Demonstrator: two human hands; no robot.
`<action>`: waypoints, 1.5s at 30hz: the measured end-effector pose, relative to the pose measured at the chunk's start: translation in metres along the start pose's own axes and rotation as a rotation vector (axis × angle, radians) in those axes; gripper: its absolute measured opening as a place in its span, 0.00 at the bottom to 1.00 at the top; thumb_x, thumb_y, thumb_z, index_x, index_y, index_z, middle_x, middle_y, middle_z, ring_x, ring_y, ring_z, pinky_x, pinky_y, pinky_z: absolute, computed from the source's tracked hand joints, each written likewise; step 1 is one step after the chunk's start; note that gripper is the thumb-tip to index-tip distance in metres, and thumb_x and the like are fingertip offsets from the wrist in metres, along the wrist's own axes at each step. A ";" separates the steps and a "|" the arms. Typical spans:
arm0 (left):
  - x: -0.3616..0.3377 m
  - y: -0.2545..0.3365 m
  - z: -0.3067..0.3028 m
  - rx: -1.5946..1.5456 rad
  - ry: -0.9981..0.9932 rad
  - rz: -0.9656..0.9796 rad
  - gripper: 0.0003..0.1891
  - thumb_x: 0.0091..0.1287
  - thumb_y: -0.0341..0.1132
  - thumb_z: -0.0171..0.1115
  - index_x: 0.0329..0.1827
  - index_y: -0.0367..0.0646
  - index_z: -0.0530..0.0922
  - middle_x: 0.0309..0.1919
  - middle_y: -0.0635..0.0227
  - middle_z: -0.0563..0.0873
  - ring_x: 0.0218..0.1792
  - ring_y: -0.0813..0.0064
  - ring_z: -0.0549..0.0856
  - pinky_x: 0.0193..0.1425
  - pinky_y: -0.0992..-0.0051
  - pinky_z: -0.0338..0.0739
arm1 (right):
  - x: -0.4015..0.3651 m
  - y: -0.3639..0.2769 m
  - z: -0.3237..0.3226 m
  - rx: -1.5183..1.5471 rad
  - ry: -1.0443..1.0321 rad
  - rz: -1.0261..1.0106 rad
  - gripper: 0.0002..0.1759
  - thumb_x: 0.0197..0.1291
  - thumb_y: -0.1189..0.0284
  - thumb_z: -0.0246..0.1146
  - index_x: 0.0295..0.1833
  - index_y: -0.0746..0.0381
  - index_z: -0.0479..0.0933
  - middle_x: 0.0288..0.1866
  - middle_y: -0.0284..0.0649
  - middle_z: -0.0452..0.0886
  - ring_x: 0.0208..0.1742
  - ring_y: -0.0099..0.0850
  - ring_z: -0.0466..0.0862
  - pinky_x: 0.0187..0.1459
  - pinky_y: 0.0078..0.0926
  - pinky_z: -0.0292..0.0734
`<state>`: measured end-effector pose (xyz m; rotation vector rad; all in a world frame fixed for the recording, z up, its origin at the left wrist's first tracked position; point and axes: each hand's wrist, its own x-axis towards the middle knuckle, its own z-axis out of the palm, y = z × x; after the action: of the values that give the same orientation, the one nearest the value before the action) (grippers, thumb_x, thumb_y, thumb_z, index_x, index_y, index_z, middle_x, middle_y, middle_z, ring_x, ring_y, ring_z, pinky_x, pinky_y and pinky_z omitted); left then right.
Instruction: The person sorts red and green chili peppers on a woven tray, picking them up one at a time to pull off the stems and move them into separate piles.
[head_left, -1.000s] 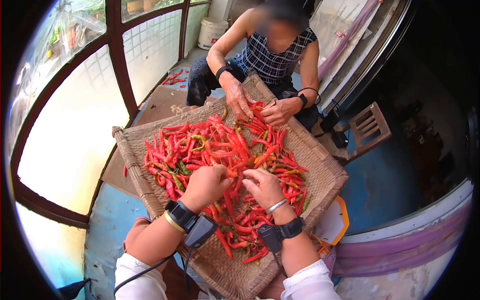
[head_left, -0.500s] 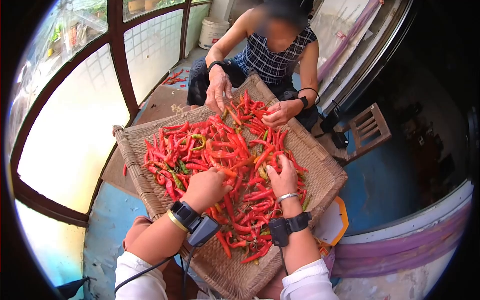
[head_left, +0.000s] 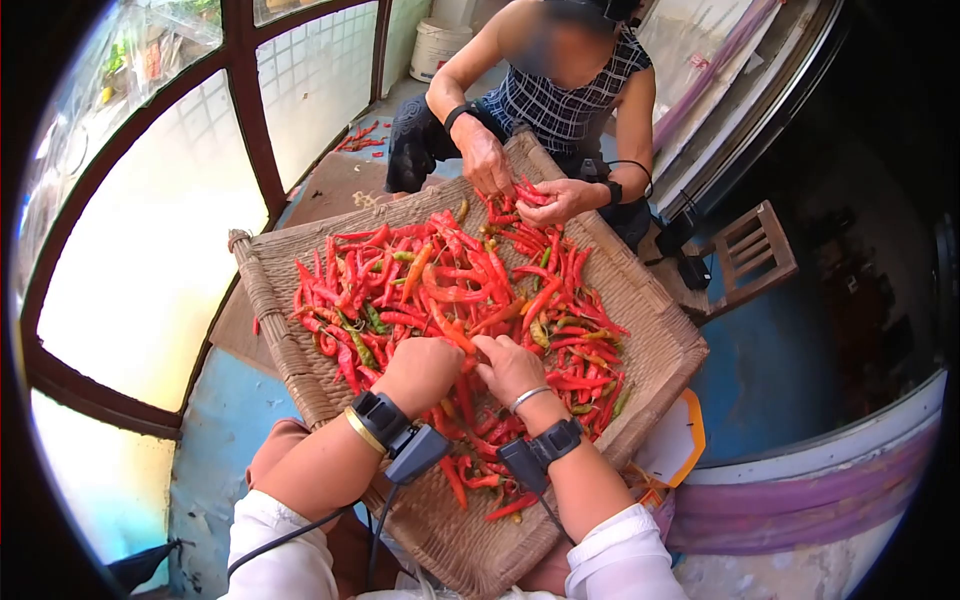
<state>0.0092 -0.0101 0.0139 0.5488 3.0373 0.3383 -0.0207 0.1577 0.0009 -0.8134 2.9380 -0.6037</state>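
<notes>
Red chili peppers (head_left: 380, 285), with some orange and green ones among them, lie heaped on a woven tray (head_left: 640, 350). Over the near part of the heap, my left hand (head_left: 422, 372) is closed, its fingers curled inward. Close beside it, my right hand (head_left: 512, 374) is closed too, thumb and fingers pinched together. An orange-red chili pepper (head_left: 450, 328) shows between the two hands, and its lower end meets the fingertips. My own fingers partly hide the exact grip.
Across the tray sits another person (head_left: 570, 110), whose hands hold red chili peppers (head_left: 530, 192). A small wooden chair (head_left: 750, 255) stands at right. Near my right forearm is an orange-rimmed container (head_left: 690, 440). A white bucket (head_left: 438, 48) stands at the back. Framed window panels (head_left: 150, 240) line the left.
My right hand has moved left from the heap's right side to meet my left hand. The other person's hands have drawn together over the far end of the tray.
</notes>
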 end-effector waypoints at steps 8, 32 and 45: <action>-0.005 -0.003 -0.031 -0.195 -0.010 0.044 0.14 0.61 0.43 0.56 0.28 0.41 0.78 0.22 0.57 0.79 0.26 0.57 0.81 0.30 0.62 0.74 | 0.001 0.002 -0.013 0.202 0.180 -0.022 0.08 0.48 0.74 0.60 0.37 0.59 0.78 0.36 0.44 0.76 0.38 0.44 0.79 0.39 0.39 0.74; -0.009 -0.011 -0.054 -0.929 -0.119 0.091 0.20 0.70 0.46 0.50 0.40 0.35 0.80 0.21 0.70 0.80 0.26 0.82 0.80 0.31 0.78 0.75 | -0.021 0.019 -0.067 0.427 0.191 0.029 0.20 0.55 0.68 0.62 0.51 0.67 0.73 0.41 0.46 0.77 0.34 0.33 0.81 0.39 0.29 0.74; -0.009 -0.011 -0.035 -0.413 0.064 0.072 0.17 0.63 0.44 0.58 0.43 0.39 0.80 0.28 0.58 0.83 0.32 0.60 0.83 0.38 0.67 0.77 | -0.024 0.048 -0.084 1.035 0.090 0.475 0.13 0.62 0.67 0.56 0.44 0.66 0.76 0.24 0.32 0.78 0.21 0.17 0.74 0.25 0.17 0.71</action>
<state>0.0109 -0.0308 0.0452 0.6220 2.8807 0.9718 -0.0350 0.2378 0.0586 0.0260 2.1881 -1.8249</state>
